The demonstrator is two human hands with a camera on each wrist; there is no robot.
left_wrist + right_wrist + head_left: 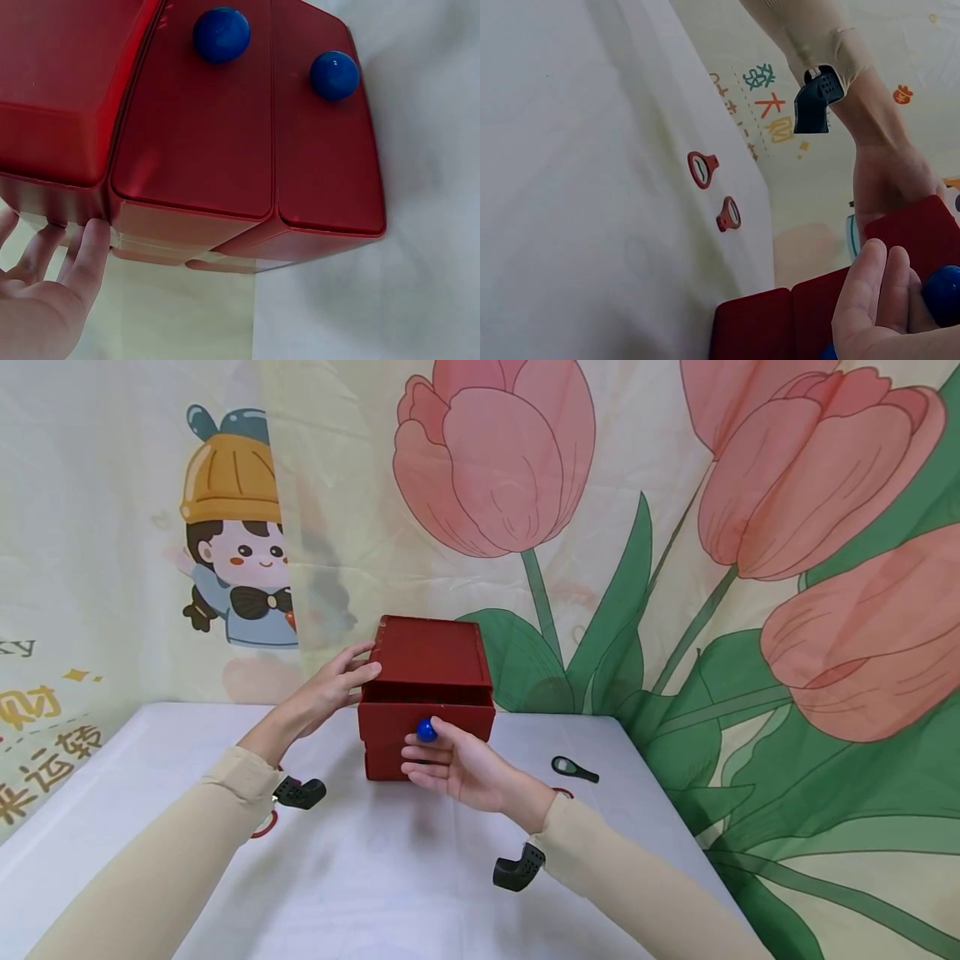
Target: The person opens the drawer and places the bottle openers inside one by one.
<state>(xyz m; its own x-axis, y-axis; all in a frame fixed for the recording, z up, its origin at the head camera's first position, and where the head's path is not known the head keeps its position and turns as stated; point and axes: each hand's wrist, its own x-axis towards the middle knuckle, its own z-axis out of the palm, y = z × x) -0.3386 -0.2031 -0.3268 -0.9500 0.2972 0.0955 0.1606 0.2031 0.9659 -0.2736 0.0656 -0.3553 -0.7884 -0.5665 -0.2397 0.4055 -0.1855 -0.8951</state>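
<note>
A red box with two drawers [431,652] stands at the table's far middle. Each drawer front carries a round blue knob: the upper knob [426,730] and the lower knob [334,76]. The upper drawer [465,720] juts out a little, with a dark gap above it. My left hand [330,683] rests its extended fingers against the box's left side near the top. In front of the upper knob is my right hand [472,768], fingers mostly straight and palm turned inward. The left wrist view shows the upper knob with no fingers around it.
Small red-rimmed objects like magnifiers, one [702,169] near another [730,214], lie on the white table [390,893]. A black magnifier-like object [574,769] lies right of the box. Behind hangs a printed tulip cloth [495,468].
</note>
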